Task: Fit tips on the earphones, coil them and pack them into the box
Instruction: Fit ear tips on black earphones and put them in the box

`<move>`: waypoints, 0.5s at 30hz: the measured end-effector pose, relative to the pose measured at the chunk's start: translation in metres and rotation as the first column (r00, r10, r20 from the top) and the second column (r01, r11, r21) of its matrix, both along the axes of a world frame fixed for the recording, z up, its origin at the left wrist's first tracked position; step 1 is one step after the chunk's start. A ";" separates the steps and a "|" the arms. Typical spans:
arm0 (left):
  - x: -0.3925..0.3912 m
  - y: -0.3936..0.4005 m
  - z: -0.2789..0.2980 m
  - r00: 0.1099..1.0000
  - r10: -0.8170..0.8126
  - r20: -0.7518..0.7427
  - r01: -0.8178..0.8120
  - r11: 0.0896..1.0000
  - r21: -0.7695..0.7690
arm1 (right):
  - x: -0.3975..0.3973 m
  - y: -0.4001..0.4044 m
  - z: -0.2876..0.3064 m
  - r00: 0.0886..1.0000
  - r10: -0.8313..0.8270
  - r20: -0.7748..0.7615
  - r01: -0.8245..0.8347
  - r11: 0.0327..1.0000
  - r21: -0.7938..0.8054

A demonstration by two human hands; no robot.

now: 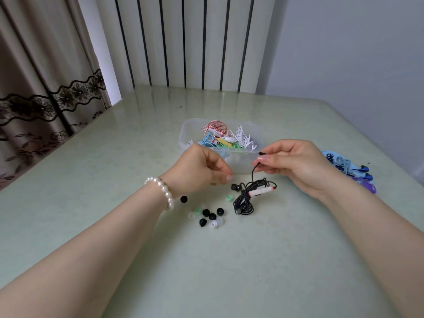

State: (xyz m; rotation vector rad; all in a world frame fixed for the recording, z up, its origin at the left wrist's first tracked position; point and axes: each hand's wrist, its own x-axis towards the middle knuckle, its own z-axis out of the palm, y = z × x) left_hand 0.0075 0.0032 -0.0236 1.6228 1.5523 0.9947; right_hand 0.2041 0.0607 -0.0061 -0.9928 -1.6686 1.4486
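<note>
Black earphones (246, 198) — tangled, before box (185, 134)

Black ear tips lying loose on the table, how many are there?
5: one alone near the bracelet wrist, four clustered nearer the camera. The left hand may hide more.

Loose tips (207, 215) lie left of earphones (246, 198), box (220, 143) behind.

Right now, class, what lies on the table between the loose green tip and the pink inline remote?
In the head view, the black earphones' bundled cable and one earbud lie between the green tip and the remote.
</note>
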 end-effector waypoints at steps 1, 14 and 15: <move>-0.004 0.000 0.002 1.000 0.000 0.026 0.000 1.000 -0.010 | 0.000 -0.001 0.001 0.999 0.007 -0.050 -0.009 1.000 -0.028; -0.005 -0.011 0.014 0.897 -0.269 -0.350 0.218 0.960 -0.178 | 0.001 0.004 0.001 0.946 -0.094 -0.310 0.034 0.981 -0.193; -0.003 -0.011 0.012 0.880 -0.283 -0.382 0.223 0.955 -0.194 | 0.002 0.004 0.002 0.948 -0.082 -0.308 0.025 0.982 -0.185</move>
